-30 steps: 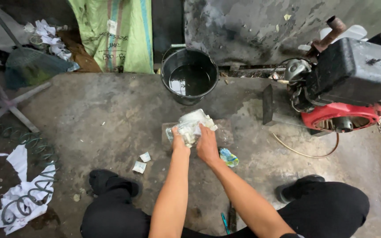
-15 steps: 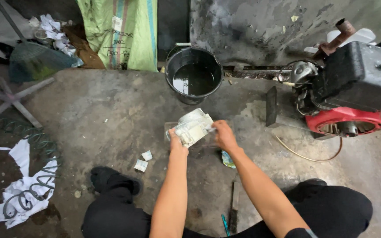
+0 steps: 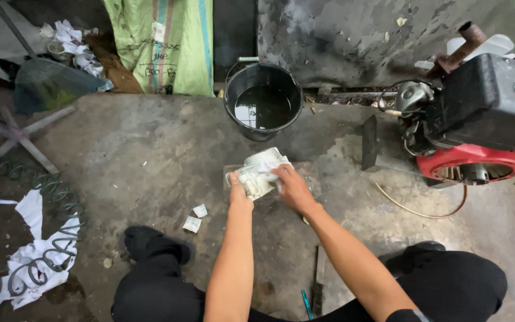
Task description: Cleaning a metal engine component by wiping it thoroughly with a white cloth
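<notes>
On the stained concrete floor (image 3: 120, 155), straight ahead of the crouching person, stands a black bucket (image 3: 263, 101) holding dark liquid, right beyond the work. To the right sits a small engine (image 3: 478, 125) with a black top and red housing, a thin tan hose (image 3: 415, 209) curling on the floor below it. A green woven sack (image 3: 162, 45) leans against the wall at the back, a coiled wire spring (image 3: 37, 238) and torn white paper (image 3: 25, 262) lie at far left, and two small white scraps (image 3: 196, 217) rest near the left knee. A dark flat bar (image 3: 319, 280) lies between the legs

A whitish, grimy boxy part (image 3: 260, 173) sits on a flat grey slab (image 3: 311, 176) between the bucket and the knees. The left hand (image 3: 238, 194) grips its near-left end, fingers closed round the edge. The right hand (image 3: 293, 188) lies over its right side, fingers curled onto the top, pressing on it. Both hands are clamped on the part, close together

The part's long axis runs diagonally, from the near left by the left hand up to the far right, its far corner pointing toward the bucket
</notes>
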